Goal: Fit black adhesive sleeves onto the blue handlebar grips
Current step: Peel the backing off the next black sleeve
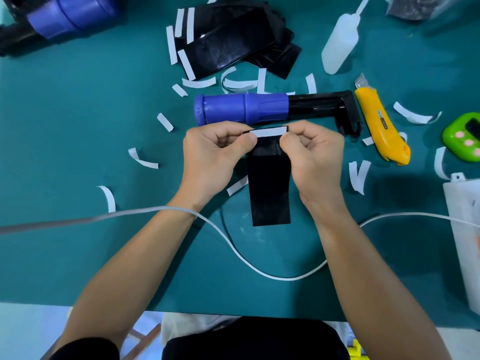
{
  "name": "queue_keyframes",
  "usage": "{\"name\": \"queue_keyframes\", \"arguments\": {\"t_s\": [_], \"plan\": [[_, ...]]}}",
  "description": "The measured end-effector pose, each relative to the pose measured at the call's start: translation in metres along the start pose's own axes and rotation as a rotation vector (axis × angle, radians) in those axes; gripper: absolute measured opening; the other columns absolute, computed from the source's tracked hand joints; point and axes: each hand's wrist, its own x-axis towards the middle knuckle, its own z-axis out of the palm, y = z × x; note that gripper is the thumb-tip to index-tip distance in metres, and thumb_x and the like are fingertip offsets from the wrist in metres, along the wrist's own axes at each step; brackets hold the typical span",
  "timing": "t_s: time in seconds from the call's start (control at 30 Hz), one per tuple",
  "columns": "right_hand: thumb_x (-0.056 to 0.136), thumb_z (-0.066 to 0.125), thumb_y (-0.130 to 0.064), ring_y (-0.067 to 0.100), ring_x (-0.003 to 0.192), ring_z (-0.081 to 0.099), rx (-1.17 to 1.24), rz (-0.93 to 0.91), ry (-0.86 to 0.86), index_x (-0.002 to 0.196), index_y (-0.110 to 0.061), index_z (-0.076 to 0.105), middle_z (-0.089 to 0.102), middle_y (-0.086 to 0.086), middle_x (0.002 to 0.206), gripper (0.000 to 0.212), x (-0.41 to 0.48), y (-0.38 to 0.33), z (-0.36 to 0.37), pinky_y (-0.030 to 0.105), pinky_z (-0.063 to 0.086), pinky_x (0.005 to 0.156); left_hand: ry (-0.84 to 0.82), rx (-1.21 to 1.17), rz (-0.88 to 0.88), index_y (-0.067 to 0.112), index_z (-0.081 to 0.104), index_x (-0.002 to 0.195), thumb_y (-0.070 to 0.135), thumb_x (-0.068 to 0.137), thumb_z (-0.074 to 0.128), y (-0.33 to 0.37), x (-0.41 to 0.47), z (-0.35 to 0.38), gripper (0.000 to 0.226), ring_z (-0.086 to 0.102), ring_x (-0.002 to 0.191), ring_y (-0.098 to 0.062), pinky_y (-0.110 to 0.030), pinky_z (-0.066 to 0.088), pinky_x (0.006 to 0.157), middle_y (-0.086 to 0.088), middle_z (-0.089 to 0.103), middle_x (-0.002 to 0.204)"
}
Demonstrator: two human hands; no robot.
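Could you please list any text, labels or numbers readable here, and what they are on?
No text can be read.
Yellow plastic utility knife: small label on its body, too blurred to read.
Green plastic device with pink buttons: dark screen, no digits legible.

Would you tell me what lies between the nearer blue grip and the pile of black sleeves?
Head view: loose white strips lie on the mat between the nearer blue grip and the pile of black sleeves.

Bright even light, soft shadows; edges bowed, blurred.
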Motion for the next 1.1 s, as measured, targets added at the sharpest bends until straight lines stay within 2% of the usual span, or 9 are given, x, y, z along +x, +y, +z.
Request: {"name": "queue_keyframes", "arguments": {"t_s": [0.17,0.23,0.3,0.43,0.53,0.6,0.67,0.87,1.1], "plan": [[0.084,0.063,-0.002,0.033,0.053,0.026,-0.026,0.038,0.088,0.062,-0.018,0.063,0.034,0.015,0.054,0.028,-0.001,0.001,-0.002,0.040,0.024,0.047,-0.033,0.022,-0.017,0.039,0.082,0.076,0.015,0.080,0.082,0.000,0.000,-0.001,0.024,0.070,0.068,-0.008,-0.025,0.059,0.070,0.009,0.077,0.074],[0.087,0.069,-0.006,0.015,0.049,0.041,-0.113,-0.021,0.163,0.072,-0.023,0.069,0.048,-0.008,0.053,0.022,-0.005,0.000,-0.002,0.031,0.036,0.048,-0.031,0.046,-0.027,0.040,0.081,0.075,0.018,0.078,0.084,-0.001,0.002,-0.002,0.022,0.070,0.067,-0.015,-0.032,0.060,0.071,0.004,0.077,0.072],[0.088,0.076,-0.014,0.010,0.063,0.061,-0.294,-0.154,0.265,0.088,-0.022,0.073,0.065,-0.014,0.068,0.008,-0.011,-0.003,0.000,0.024,0.050,0.062,-0.001,0.059,-0.033,0.037,0.081,0.073,0.019,0.078,0.085,-0.003,0.003,-0.003,0.020,0.069,0.063,-0.013,-0.027,0.058,0.068,0.002,0.076,0.068],[0.091,0.076,-0.019,0.010,0.063,0.050,-0.533,-0.350,0.229,0.088,-0.019,0.076,0.061,-0.008,0.069,0.003,-0.023,-0.002,0.010,0.025,0.043,0.060,0.026,0.052,-0.047,0.033,0.080,0.070,0.013,0.080,0.087,-0.004,0.001,0.000,0.023,0.068,0.062,-0.009,-0.020,0.055,0.065,0.002,0.076,0.067],[0.091,0.076,-0.010,0.007,0.064,0.056,-0.441,-0.365,0.149,0.089,-0.010,0.079,0.069,-0.004,0.074,0.004,-0.024,-0.001,0.017,0.022,0.048,0.063,-0.039,0.029,-0.014,0.030,0.081,0.077,0.004,0.083,0.085,-0.003,0.000,0.002,0.027,0.072,0.068,-0.006,-0.019,0.057,0.068,0.007,0.078,0.073],[0.090,0.077,-0.010,0.011,0.068,0.067,-0.365,-0.296,0.128,0.091,-0.009,0.080,0.075,-0.002,0.079,0.004,-0.022,-0.001,0.016,0.025,0.055,0.068,-0.067,0.021,-0.002,0.034,0.083,0.079,0.004,0.084,0.083,-0.003,0.002,0.000,0.031,0.072,0.071,-0.003,-0.020,0.058,0.072,0.010,0.079,0.077],[0.088,0.078,-0.012,0.007,0.071,0.071,-0.321,-0.231,0.109,0.090,-0.011,0.081,0.076,-0.006,0.080,0.003,-0.019,-0.002,0.013,0.019,0.055,0.071,-0.082,0.031,0.011,0.043,0.083,0.082,0.008,0.083,0.081,-0.002,0.003,-0.002,0.035,0.073,0.074,-0.003,-0.021,0.058,0.074,0.012,0.079,0.080],[0.085,0.078,-0.018,-0.001,0.072,0.072,-0.313,-0.175,0.094,0.088,-0.020,0.081,0.075,-0.020,0.084,0.004,-0.019,-0.002,0.011,0.020,0.058,0.072,-0.104,0.054,0.035,0.046,0.082,0.081,0.010,0.082,0.080,-0.004,0.001,-0.001,0.036,0.072,0.073,-0.002,-0.019,0.057,0.073,0.015,0.078,0.079],[0.085,0.073,-0.021,0.000,0.067,0.071,-0.348,-0.205,0.105,0.083,-0.019,0.080,0.074,-0.016,0.079,0.007,-0.017,-0.001,0.012,0.019,0.056,0.067,-0.116,0.039,0.027,0.044,0.082,0.078,0.007,0.082,0.079,-0.006,0.001,-0.002,0.037,0.069,0.070,0.000,-0.018,0.054,0.072,0.015,0.077,0.077]]}}
